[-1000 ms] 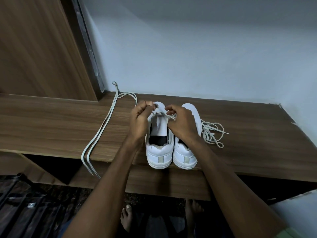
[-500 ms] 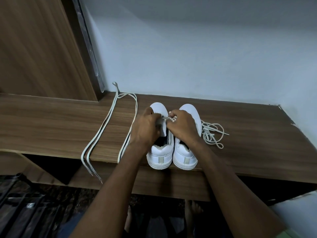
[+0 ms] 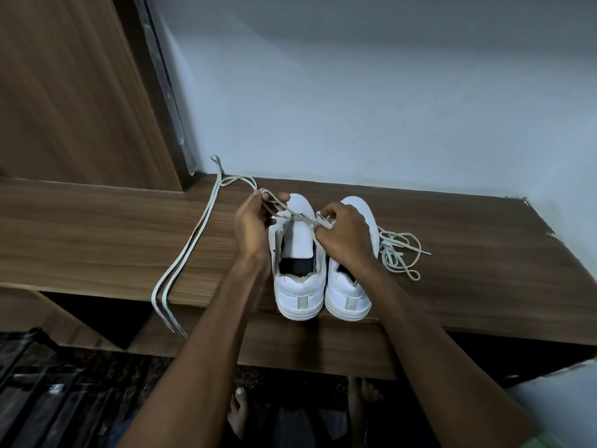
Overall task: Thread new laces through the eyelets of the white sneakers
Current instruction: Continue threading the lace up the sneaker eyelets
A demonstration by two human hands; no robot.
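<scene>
At the counter's (image 3: 97, 234) front edge, left hand (image 3: 255, 226) and right hand (image 3: 344, 236) each pinch the lace (image 3: 290, 212) over the left sneaker (image 3: 298, 273)

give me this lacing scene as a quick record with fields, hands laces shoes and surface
left hand: pinches the lace being threaded, raised over the left sneaker's toe
right hand: pinches the same lace at the left sneaker's eyelets
left sneaker: tongue exposed, hardly laced
right sneaker: beside it, heels toward the person
bundled lace: loose pile right of the shoes
surface: wooden shelf; the lace's long run hangs off its front edge
</scene>
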